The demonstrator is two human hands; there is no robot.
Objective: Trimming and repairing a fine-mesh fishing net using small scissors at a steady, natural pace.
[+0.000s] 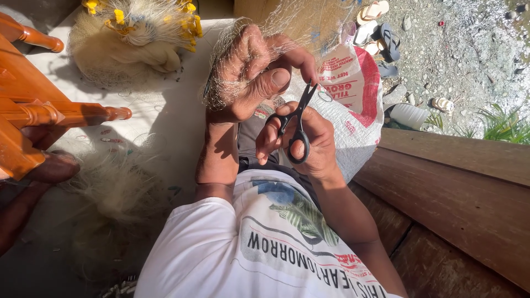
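Fingers (276, 80) of left hand (248, 72) pinching net (232, 44), right hand (301, 138) gripping scissors (298, 118)

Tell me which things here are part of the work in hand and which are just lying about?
In use: left hand gripping fine netting; right hand holding black scissors.

Lying about: woven sack, bundled net with yellow floats, sandals, wooden chair.

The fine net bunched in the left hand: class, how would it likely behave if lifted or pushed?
The fine net looks floppy, since it drapes over the left hand. Probably very light: its threads are thin and see-through. It likely snags rather than slides, clinging around the fingers.
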